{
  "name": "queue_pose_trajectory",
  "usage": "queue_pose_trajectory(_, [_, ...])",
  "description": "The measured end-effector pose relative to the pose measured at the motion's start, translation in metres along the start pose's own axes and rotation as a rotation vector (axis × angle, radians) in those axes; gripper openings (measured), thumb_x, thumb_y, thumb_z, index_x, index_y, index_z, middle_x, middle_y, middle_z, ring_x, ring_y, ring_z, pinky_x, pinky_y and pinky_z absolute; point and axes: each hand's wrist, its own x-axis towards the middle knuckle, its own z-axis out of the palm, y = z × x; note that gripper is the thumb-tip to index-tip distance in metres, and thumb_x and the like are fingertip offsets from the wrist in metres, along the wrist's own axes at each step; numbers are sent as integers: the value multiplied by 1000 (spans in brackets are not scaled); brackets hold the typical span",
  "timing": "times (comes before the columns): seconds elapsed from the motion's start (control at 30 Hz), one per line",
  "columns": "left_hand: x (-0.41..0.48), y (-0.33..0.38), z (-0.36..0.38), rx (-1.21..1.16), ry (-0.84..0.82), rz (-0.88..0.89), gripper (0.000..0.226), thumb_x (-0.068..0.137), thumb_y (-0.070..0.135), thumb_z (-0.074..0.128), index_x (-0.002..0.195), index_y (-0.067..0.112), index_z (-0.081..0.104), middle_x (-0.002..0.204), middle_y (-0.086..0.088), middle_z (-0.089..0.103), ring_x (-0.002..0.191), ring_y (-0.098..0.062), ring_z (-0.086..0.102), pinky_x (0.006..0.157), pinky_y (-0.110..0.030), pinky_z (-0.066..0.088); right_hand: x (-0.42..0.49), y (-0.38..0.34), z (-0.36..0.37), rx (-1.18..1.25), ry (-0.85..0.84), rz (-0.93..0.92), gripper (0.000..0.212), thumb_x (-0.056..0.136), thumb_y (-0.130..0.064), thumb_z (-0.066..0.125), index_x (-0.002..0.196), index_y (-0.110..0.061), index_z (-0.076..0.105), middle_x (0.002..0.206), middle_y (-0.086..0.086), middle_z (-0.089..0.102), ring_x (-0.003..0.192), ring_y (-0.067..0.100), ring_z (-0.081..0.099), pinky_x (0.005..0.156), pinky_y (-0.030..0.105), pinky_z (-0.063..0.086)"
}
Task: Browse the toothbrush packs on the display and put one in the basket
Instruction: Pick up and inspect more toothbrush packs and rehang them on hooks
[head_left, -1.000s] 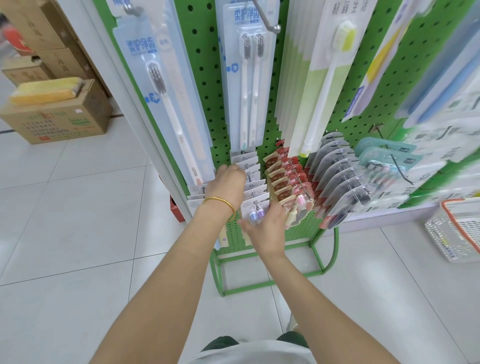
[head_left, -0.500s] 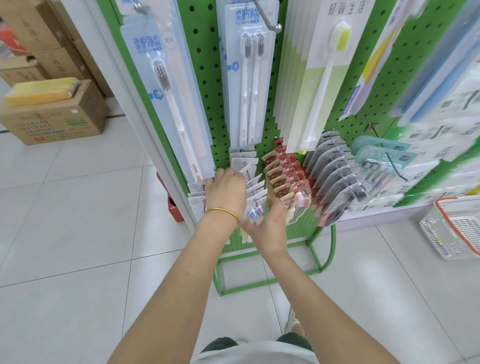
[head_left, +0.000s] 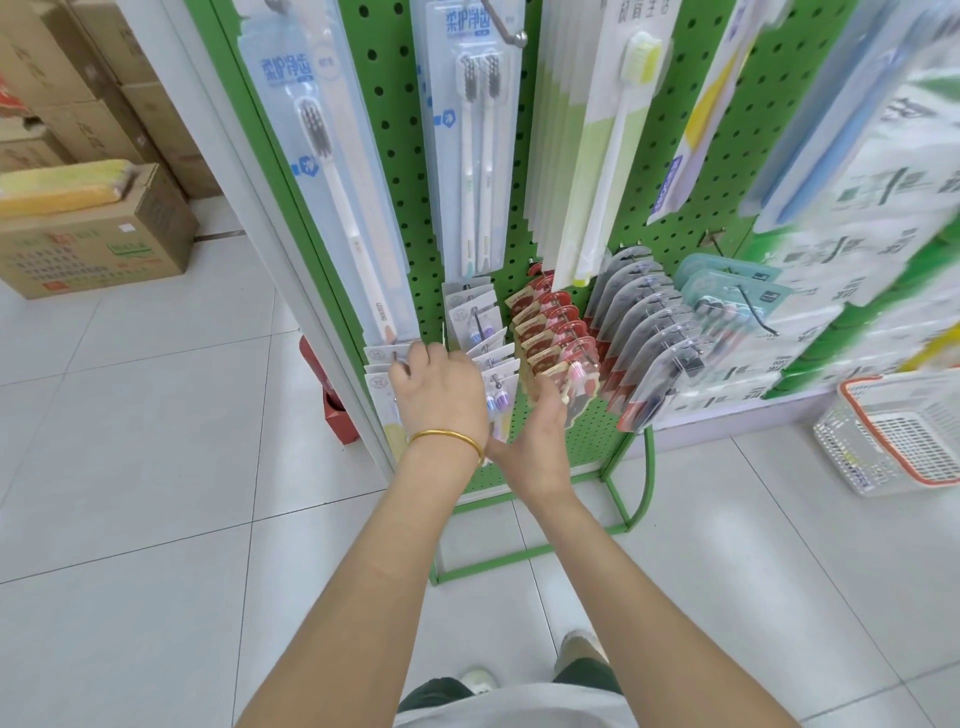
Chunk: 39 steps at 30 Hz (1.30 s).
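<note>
A green pegboard display (head_left: 644, 171) carries hanging toothbrush packs. Long packs (head_left: 467, 135) hang above, and rows of small packs below: white ones (head_left: 480, 322), red ones (head_left: 553, 332) and grey ones (head_left: 644, 332). My left hand (head_left: 441, 389), with a gold bangle, curls its fingers over the leftmost white packs (head_left: 378, 358). My right hand (head_left: 535, 441) reaches up from below and holds the front white pack with purple brushes (head_left: 501, 387), thumb beside the red row. Its fingers are hidden behind my left hand. The white basket with an orange rim (head_left: 893, 431) stands on the floor at the right.
Cardboard boxes (head_left: 98, 244) are stacked at the far left on the tiled floor. A white post (head_left: 270, 208) edges the display. The display's green wire foot (head_left: 623, 525) juts out over the floor near my shoes (head_left: 576, 644).
My left hand has shifted left from the middle white row to the leftmost packs. My right hand stays under the front white pack.
</note>
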Motion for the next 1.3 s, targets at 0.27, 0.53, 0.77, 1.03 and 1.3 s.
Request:
queue_pose_trajectory(0.27, [-30, 13, 5, -25, 21, -96, 35, 83, 7, 57, 117, 5, 53, 125, -12, 49, 122, -29, 36, 97, -37, 29, -7, 2, -19, -33, -44, -68, 110, 64, -23, 87, 147, -7, 17, 145, 12, 34, 134, 24, 30, 106, 28, 28])
queue_pose_trajectory(0.53, [-81, 23, 2, -127, 144, -190, 27, 81, 0, 48, 106, 3, 60, 110, -14, 57, 114, -32, 45, 87, -39, 33, -29, 14, -46, 35, -184, 13, 91, 76, -4, 72, 148, -9, 16, 148, 11, 28, 137, 24, 28, 113, 37, 27])
queue_pose_trajectory(0.77, [-114, 28, 3, -380, 184, -277, 34, 89, 2, 46, 121, 6, 56, 121, -15, 53, 109, -34, 48, 87, -38, 35, -50, 27, -68, 89, -237, 50, 66, 89, -13, 60, 145, -11, 27, 147, 9, 34, 134, 24, 35, 112, 43, 30])
queue_pose_trajectory(1.03, [-117, 42, 9, -961, 305, -224, 20, 93, 6, 46, 112, 5, 53, 115, -7, 47, 87, -1, 36, 73, -8, 28, -57, 16, -91, 170, -311, 8, 31, 100, -25, 45, 122, -9, 58, 118, 3, 60, 111, 16, 53, 86, 16, 39])
queue_pose_trajectory(1.3, [-92, 44, 19, -1114, 407, -200, 11, 95, 8, 47, 105, 9, 50, 108, -1, 45, 108, -16, 43, 88, -5, 27, -58, 3, -99, 437, -379, 20, 34, 97, -23, 51, 89, 9, 59, 84, 5, 52, 83, 14, 47, 80, 28, 38])
